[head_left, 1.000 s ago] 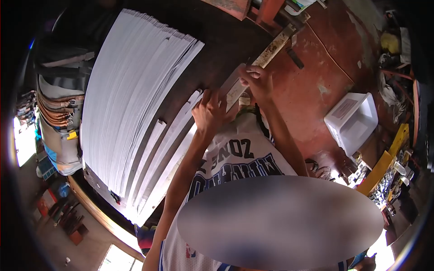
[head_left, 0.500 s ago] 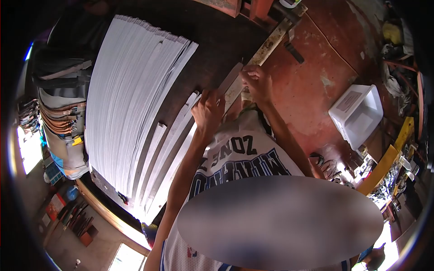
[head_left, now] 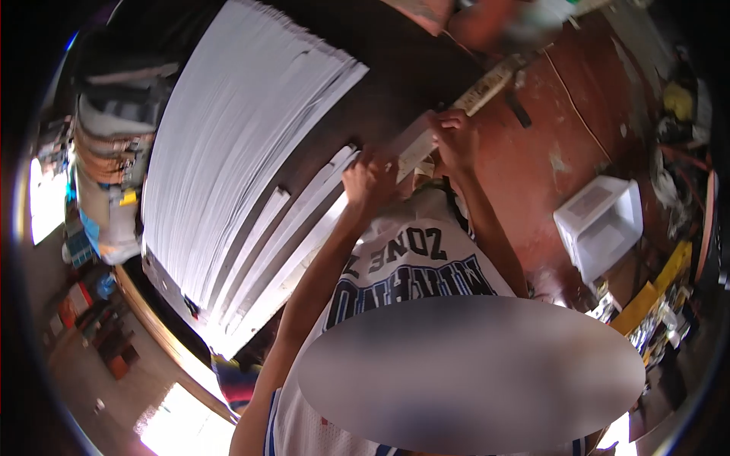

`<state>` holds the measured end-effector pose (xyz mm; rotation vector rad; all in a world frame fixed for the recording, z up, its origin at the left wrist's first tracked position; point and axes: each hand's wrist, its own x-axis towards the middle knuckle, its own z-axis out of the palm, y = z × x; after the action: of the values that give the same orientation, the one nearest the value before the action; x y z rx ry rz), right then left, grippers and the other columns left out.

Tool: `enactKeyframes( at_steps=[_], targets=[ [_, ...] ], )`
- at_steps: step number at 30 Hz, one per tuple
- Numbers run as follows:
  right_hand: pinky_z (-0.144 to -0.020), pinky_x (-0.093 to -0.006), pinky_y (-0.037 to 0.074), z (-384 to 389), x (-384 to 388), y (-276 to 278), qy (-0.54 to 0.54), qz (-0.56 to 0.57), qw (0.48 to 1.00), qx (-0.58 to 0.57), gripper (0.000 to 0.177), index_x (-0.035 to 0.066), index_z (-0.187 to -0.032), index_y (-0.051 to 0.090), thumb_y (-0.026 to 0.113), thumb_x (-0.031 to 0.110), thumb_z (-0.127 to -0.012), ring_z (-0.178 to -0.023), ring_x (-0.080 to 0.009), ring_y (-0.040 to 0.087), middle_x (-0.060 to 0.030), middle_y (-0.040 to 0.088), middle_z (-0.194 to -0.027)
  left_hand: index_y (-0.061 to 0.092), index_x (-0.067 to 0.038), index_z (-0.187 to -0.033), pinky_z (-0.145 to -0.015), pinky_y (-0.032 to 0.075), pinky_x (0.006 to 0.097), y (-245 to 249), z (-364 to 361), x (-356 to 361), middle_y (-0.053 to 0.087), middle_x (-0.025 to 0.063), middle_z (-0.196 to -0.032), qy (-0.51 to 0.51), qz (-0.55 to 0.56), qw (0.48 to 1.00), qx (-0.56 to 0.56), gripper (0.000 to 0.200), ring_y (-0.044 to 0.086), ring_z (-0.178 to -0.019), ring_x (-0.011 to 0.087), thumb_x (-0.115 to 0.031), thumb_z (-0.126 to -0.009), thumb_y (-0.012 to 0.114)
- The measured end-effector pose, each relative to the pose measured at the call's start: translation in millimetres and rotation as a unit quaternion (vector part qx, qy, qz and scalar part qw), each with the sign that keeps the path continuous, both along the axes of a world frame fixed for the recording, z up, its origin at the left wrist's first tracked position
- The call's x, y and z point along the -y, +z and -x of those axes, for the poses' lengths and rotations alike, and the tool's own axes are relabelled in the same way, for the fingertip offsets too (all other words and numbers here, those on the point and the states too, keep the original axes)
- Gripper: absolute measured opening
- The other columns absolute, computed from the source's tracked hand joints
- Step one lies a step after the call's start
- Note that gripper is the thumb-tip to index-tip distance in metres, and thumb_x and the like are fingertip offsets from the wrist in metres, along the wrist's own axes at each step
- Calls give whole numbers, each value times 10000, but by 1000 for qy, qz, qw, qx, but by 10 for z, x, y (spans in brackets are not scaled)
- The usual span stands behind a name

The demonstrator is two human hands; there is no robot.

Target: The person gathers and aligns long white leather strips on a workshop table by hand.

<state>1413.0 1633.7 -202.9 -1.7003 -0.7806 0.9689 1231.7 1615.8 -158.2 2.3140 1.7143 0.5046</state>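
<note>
Stack of white strips [head_left: 251,144] is taking up most of the dark bench [head_left: 395,68]. Loose strips [head_left: 281,243] are lying just beside the stack. Near the stack's person-side edge, left hand [head_left: 370,182] and right hand [head_left: 456,137] are each curling closed on one grey strip [head_left: 411,144]. Risk, as judged: an uneven grip is inviting buckling, slipping, or a knock to the stack.

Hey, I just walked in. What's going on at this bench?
A person in a white jersey leans over a dark workbench. Their right hand grips the end of a pale strip beside a long worn straightedge. The left hand rests on the strip further along. A big fanned stack of white strips lies to the left, and a white tub sits on the red floor.
</note>
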Motion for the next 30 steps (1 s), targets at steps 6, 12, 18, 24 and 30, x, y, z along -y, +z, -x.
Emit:
enactKeyframes(
  at_steps=[6,12,18,24,30],
  targets=[
    [-581,-252,420,-1036,-96,-2103,120,-85,911,-385,107,97,-992,595,634,117,-894,-679,-114,511,-4,561,-841,495,-230,-1305,-635,534,407,-843,-211,-7,643,54,-1000,-71,256,958,-106,684,652,-940,253,-439,-701,736],
    [-558,-264,516,-1066,-358,-1177,128,52,987,-87,330,-3,-985,642,763,231,-786,-699,-155,585,-76,644,-973,613,-171,-1198,-571,538,414,-765,-206,124,675,102,-801,3,59,995,77,501,675,-665,276,-495,-816,625],
    [-712,-262,529,-716,-295,-49,146,127,981,-7,440,-34,-1029,638,736,342,-824,-730,-150,569,-103,639,-924,537,-163,-1283,-459,494,383,-713,176,269,662,71,-742,-18,-44,995,92,562,642,-575,276,-485,-830,623],
    [-832,-294,513,-779,-336,-171,173,140,975,22,561,-47,-1152,603,697,411,-843,-909,-214,559,-132,606,-1071,492,-213,-1338,-449,496,371,-515,699,556,648,62,-784,-36,-47,998,29,542,640,-573,262,-495,-878,542],
    [-885,-303,453,-1001,-418,-380,157,172,971,-44,511,32,-1240,567,703,341,-856,-1000,-218,503,-96,544,-1181,382,-308,-1444,-433,471,265,-562,1437,1003,540,-5,-744,-23,-65,995,-66,631,581,-554,125,-466,-859,558]
  ],
)
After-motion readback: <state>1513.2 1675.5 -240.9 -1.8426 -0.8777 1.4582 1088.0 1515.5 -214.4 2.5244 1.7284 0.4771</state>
